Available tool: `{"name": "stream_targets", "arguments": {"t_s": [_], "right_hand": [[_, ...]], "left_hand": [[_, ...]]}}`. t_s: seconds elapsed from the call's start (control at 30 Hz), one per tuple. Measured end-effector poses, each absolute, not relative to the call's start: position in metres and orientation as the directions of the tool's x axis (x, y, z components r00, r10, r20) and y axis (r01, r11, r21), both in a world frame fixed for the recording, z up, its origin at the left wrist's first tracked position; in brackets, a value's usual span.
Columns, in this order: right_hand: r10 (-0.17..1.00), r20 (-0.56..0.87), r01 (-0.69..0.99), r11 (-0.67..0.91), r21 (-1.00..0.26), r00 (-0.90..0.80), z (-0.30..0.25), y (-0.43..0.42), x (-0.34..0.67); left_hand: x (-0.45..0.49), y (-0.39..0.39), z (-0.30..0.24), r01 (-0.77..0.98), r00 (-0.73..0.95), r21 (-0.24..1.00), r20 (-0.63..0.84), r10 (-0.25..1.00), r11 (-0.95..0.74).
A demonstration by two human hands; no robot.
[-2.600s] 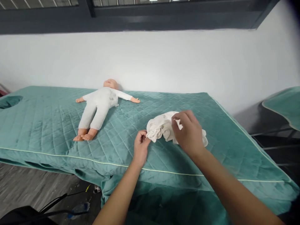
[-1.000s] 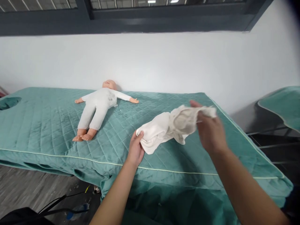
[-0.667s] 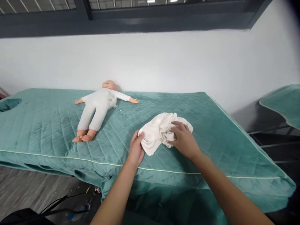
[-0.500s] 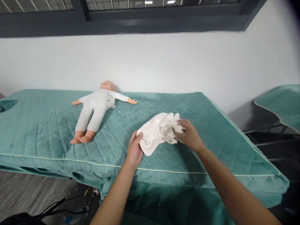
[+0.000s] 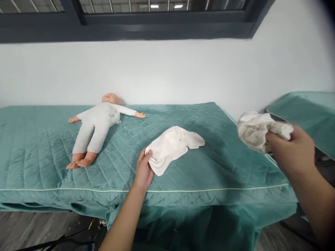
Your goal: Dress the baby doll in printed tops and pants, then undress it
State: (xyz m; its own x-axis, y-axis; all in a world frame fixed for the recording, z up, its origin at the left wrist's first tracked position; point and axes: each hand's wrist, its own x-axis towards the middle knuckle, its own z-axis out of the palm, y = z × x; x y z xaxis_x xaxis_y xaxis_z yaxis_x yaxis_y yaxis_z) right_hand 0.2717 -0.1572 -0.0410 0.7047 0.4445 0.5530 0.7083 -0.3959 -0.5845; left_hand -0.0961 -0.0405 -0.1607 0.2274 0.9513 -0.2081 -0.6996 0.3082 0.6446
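Observation:
My left hand (image 5: pixel 144 169) pinches the near left edge of a white cloth piece (image 5: pixel 170 144), perhaps a small garment, lying on the green quilted bed cover (image 5: pixel 220 167). Off to the right, my right hand (image 5: pixel 295 150) is closed around a crumpled, greyish-white wad of cloth (image 5: pixel 252 130), held up above the bed's right end. A baby doll (image 5: pixel 98 120) in a white body suit lies on its back on the left, arms spread, with a dark smudge on its chest. Neither hand touches the doll.
A white wall (image 5: pixel 167 73) rises behind the bed, with a dark window frame (image 5: pixel 167 28) above it. Another green padded surface (image 5: pixel 309 111) stands at the right. Black cables (image 5: pixel 60 240) lie on the floor at the lower left.
My right hand has lifted the crumpled wad away from the white cloth and carried it far to the right. My left hand still grips the cloth's edge. The view has turned slightly right.

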Motion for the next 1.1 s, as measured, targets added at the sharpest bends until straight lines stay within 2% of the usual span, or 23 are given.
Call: {"name": "stream_targets", "arguments": {"t_s": [0.03, 0.13, 0.2, 0.27, 0.37, 0.47, 0.8, 0.97, 1.1], "right_hand": [[0.483, 0.559, 0.738, -0.425, -0.523, 0.674, -0.041, -0.163, 0.279], [0.632, 0.556, 0.841, -0.376, -0.390, 0.540, -0.060, -0.167, 0.293], [0.746, 0.470, 0.880, -0.358, -0.313, 0.471, -0.086, -0.163, 0.296], [0.831, 0.319, 0.885, -0.383, -0.266, 0.456, -0.114, -0.158, 0.297], [0.816, 0.331, 0.881, -0.439, -0.179, 0.474, -0.146, -0.155, 0.295], [0.804, 0.341, 0.873, -0.460, -0.160, 0.486, -0.156, -0.157, 0.296], [0.802, 0.400, 0.896, -0.389, -0.213, 0.443, -0.158, -0.169, 0.297], [0.670, 0.457, 0.807, -0.534, -0.252, 0.585, -0.162, -0.170, 0.296], [0.674, 0.415, 0.791, -0.546, -0.278, 0.611, -0.163, -0.172, 0.294]], "left_hand": [[-0.096, -0.041, -0.161, -0.698, 0.226, 0.646, -0.211, 0.951, 0.309], [-0.097, -0.041, -0.161, -0.691, 0.219, 0.654, -0.214, 0.952, 0.307], [-0.097, -0.041, -0.162, -0.687, 0.218, 0.660, -0.214, 0.952, 0.306], [-0.096, -0.041, -0.162, -0.684, 0.218, 0.664, -0.210, 0.953, 0.303], [-0.096, -0.042, -0.162, -0.682, 0.216, 0.668, -0.205, 0.955, 0.297], [-0.097, -0.043, -0.161, -0.679, 0.215, 0.672, -0.202, 0.955, 0.295], [-0.097, -0.043, -0.160, -0.684, 0.217, 0.666, -0.203, 0.955, 0.297], [-0.097, -0.042, -0.161, -0.675, 0.226, 0.673, -0.203, 0.953, 0.303], [-0.097, -0.043, -0.162, -0.675, 0.224, 0.672, -0.209, 0.952, 0.306]]}}
